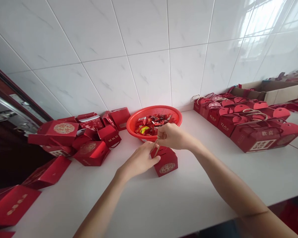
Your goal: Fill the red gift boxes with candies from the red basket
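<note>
A small red box (167, 162) with a gold round print stands upright on the white table (144, 198). Above its top, my left hand (141, 158) and my right hand (170, 136) meet, both with fingers pinched on a thin tan cord (157, 150) of the box. The thumb of my left hand lies over the box's left upper edge. Just behind the box and my hands sits a red plastic basket (179, 120) with small wrapped packets (143, 130) in it. My fingertips partly hide the cord and the basket's front rim.
Several red boxes (90, 153) lie loosely at the left, some open. Rows of red boxes with handles (257, 135) stand at the right, before a cardboard carton (283, 93). A tiled wall (149, 76) rises behind the table. A metal door handle (5, 115) is at the far left.
</note>
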`<state>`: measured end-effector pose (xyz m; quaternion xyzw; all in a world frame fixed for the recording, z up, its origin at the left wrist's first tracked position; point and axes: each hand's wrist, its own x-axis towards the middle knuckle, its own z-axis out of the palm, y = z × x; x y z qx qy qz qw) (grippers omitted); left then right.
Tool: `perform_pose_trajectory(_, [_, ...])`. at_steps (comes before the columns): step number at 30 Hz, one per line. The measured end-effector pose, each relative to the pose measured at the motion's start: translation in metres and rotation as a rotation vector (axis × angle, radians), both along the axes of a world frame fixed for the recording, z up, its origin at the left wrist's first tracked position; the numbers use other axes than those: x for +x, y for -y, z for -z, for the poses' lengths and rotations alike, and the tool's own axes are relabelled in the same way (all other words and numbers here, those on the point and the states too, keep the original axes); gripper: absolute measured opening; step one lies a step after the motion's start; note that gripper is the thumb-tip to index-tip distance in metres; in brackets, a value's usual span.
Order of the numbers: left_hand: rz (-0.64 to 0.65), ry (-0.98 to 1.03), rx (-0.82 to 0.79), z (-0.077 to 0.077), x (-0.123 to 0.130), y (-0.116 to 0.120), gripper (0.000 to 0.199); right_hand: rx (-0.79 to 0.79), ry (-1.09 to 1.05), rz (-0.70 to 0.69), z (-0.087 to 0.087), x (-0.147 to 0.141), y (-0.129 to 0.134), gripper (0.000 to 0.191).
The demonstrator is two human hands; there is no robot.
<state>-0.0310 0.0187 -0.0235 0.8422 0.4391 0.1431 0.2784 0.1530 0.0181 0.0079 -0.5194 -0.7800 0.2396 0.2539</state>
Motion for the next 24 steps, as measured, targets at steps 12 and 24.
perform_pose_trajectory(12, [0.04,0.266,0.211,0.027,0.016,-0.001,0.063,0.079,0.433,0.144,-0.003,-0.016,0.012,0.011])
perform_pose_trajectory(24, [0.887,0.146,0.468,0.131,0.054,0.102,0.015,0.231,0.239,0.413,-0.023,0.028,0.014,0.017])
